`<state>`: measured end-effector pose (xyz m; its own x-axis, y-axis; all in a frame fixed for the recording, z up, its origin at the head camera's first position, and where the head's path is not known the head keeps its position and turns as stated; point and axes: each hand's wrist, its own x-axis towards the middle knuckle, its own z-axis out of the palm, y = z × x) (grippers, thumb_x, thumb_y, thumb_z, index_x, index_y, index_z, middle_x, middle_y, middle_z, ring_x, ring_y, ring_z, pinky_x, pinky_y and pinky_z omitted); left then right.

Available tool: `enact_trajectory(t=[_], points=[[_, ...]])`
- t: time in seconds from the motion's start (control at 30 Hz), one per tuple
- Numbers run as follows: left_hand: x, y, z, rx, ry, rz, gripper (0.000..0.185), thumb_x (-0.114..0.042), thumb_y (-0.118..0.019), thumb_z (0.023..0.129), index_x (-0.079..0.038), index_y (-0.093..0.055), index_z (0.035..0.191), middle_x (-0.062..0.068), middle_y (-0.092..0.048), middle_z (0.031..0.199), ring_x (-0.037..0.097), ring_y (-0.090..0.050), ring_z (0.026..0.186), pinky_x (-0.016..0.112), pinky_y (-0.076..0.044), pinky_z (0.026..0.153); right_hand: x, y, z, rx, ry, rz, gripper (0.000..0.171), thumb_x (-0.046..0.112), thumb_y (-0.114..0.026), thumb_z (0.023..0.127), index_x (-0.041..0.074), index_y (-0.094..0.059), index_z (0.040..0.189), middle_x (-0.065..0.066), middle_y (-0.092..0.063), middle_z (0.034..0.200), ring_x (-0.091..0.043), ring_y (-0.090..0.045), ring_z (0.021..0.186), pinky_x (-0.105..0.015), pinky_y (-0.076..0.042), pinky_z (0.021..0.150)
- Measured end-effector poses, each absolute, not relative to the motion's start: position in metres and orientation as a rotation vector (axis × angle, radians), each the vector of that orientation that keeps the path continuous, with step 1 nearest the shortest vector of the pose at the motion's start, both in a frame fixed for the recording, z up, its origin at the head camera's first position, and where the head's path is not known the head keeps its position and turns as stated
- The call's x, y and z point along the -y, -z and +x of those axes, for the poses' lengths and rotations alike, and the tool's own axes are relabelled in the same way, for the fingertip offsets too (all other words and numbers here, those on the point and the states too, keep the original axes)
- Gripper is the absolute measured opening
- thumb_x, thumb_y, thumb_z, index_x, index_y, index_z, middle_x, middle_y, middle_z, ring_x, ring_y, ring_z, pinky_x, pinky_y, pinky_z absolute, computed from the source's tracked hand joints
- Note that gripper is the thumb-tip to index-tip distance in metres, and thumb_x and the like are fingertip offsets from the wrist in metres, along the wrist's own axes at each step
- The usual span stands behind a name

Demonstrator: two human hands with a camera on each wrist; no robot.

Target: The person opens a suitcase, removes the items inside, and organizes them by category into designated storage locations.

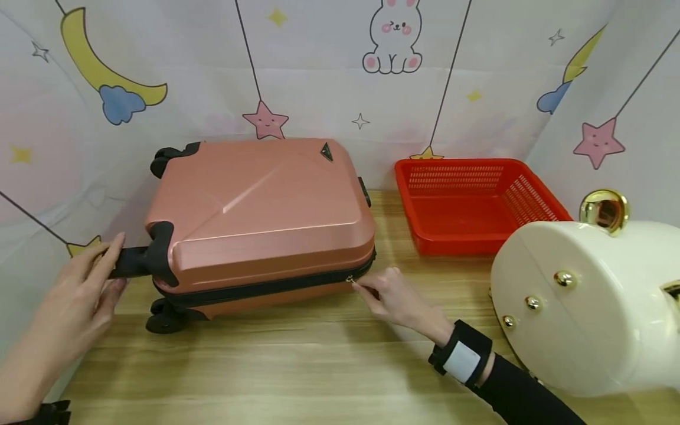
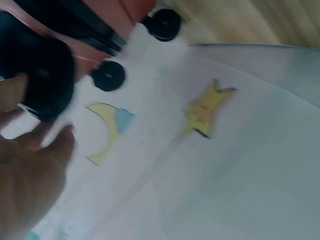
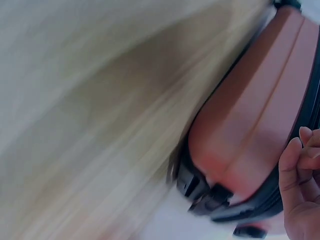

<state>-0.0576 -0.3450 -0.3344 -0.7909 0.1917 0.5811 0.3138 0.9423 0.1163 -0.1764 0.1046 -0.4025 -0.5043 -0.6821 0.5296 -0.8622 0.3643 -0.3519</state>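
Observation:
A pink hard-shell suitcase [image 1: 260, 212] lies flat on the wooden table [image 1: 265, 366], its wheels [image 1: 164, 319] to the left. My left hand [image 1: 106, 265] holds the black handle [image 1: 135, 261] that sticks out of the case's left end, one finger above it and the others below. My right hand [image 1: 369, 286] pinches the small metal zipper pull [image 1: 350, 280] at the front right corner of the black zipper band. The blurred right wrist view shows the suitcase [image 3: 250, 125] shell and my right hand [image 3: 300, 170] curled beside the zipper. The left wrist view shows my left hand [image 2: 30, 170] next to a black part of the case.
An empty red plastic basket [image 1: 467, 200] stands at the back right. A large white rounded case [image 1: 584, 307] with gold studs fills the near right. A cartoon-print cloth backdrop [image 1: 372, 88] closes in the table behind and on both sides.

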Motion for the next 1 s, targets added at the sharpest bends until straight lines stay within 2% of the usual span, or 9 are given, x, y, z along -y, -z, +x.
enact_trajectory(t=[0.07, 0.1, 0.17, 0.3, 0.5, 0.63, 0.8, 0.9, 1.0], points=[[0.324, 0.327, -0.06, 2.497, 0.23, -0.337, 0.062, 0.001, -0.04, 0.096, -0.008, -0.034, 0.157, 0.033, -0.042, 0.146, 0.052, -0.035, 0.139, 0.06, -0.027, 0.117, -0.098, 0.402, -0.172, 2.354, -0.873, 1.362, 0.022, 0.004, -0.068, 0.092, 0.01, -0.066, 0.071, 0.011, -0.038, 0.055, 0.006, -0.029, 0.051, -0.008, -0.022, 0.049], [0.311, 0.323, -0.062, 2.472, 0.223, -0.348, 0.065, 0.0, -0.039, 0.09, -0.008, -0.038, 0.155, 0.031, -0.041, 0.148, 0.051, -0.03, 0.145, 0.065, -0.018, 0.121, -0.096, 0.402, -0.17, 2.361, -0.875, 1.353, 0.021, 0.005, -0.068, 0.092, 0.01, -0.068, 0.072, 0.011, -0.04, 0.055, 0.006, -0.03, 0.051, -0.008, -0.023, 0.049], [0.28, 0.315, -0.07, 2.425, 0.207, -0.39, 0.065, -0.006, -0.039, 0.085, -0.008, -0.045, 0.15, 0.027, -0.044, 0.148, 0.047, -0.03, 0.147, 0.064, -0.014, 0.124, -0.094, 0.402, -0.168, 2.371, -0.877, 1.335, 0.02, 0.006, -0.068, 0.093, 0.01, -0.068, 0.073, 0.011, -0.04, 0.054, 0.006, -0.031, 0.051, -0.008, -0.023, 0.049], [0.221, 0.307, -0.099, 2.403, 0.205, -0.48, 0.046, -0.021, -0.043, 0.096, -0.007, -0.057, 0.138, 0.024, -0.05, 0.143, 0.047, -0.036, 0.141, 0.068, -0.017, 0.12, -0.095, 0.403, -0.169, 2.402, -0.898, 1.309, 0.022, 0.008, -0.068, 0.092, 0.011, -0.068, 0.071, 0.011, -0.041, 0.054, 0.007, -0.031, 0.051, -0.008, -0.023, 0.048], [0.173, 0.308, -0.141, 2.515, 0.185, -0.393, 0.049, -0.042, -0.051, 0.1, -0.012, -0.059, 0.138, 0.02, -0.051, 0.144, 0.043, -0.038, 0.142, 0.07, -0.018, 0.119, -0.098, 0.402, -0.17, 2.538, -0.882, 1.298, 0.032, 0.014, -0.064, 0.097, 0.016, -0.057, 0.066, 0.012, -0.036, 0.055, 0.005, -0.03, 0.05, -0.011, -0.022, 0.049], [0.164, 0.319, -0.159, 2.459, 0.12, -0.344, 0.051, -0.049, -0.045, 0.1, -0.016, -0.064, 0.134, 0.016, -0.057, 0.139, 0.039, -0.046, 0.136, 0.065, -0.027, 0.116, -0.098, 0.403, -0.173, 2.626, -0.918, 1.336, 0.032, 0.016, -0.057, 0.101, 0.017, -0.054, 0.07, 0.012, -0.033, 0.059, 0.004, -0.031, 0.053, -0.013, -0.023, 0.051], [0.167, 0.327, -0.165, 2.363, 0.024, -0.384, 0.062, -0.056, -0.029, 0.103, -0.017, -0.065, 0.135, 0.012, -0.064, 0.138, 0.035, -0.058, 0.127, 0.053, -0.041, 0.109, -0.098, 0.405, -0.173, 2.563, -0.973, 1.401, 0.035, 0.013, -0.057, 0.1, 0.016, -0.049, 0.066, 0.013, -0.03, 0.059, 0.004, -0.029, 0.053, -0.012, -0.022, 0.051], [0.171, 0.329, -0.163, 2.35, 0.037, -0.426, 0.071, -0.061, -0.02, 0.104, -0.017, -0.065, 0.136, 0.012, -0.065, 0.138, 0.035, -0.059, 0.127, 0.05, -0.043, 0.11, -0.099, 0.408, -0.171, 2.487, -0.957, 1.453, 0.036, 0.011, -0.059, 0.099, 0.016, -0.049, 0.065, 0.013, -0.03, 0.059, 0.005, -0.029, 0.054, -0.01, -0.022, 0.051], [0.173, 0.329, -0.16, 2.345, 0.06, -0.465, 0.076, -0.065, -0.018, 0.103, -0.016, -0.065, 0.136, 0.013, -0.066, 0.136, 0.037, -0.061, 0.127, 0.049, -0.045, 0.109, -0.104, 0.409, -0.171, 2.431, -0.963, 1.489, 0.036, 0.009, -0.06, 0.098, 0.016, -0.05, 0.064, 0.012, -0.031, 0.058, 0.005, -0.029, 0.055, -0.009, -0.021, 0.052]])
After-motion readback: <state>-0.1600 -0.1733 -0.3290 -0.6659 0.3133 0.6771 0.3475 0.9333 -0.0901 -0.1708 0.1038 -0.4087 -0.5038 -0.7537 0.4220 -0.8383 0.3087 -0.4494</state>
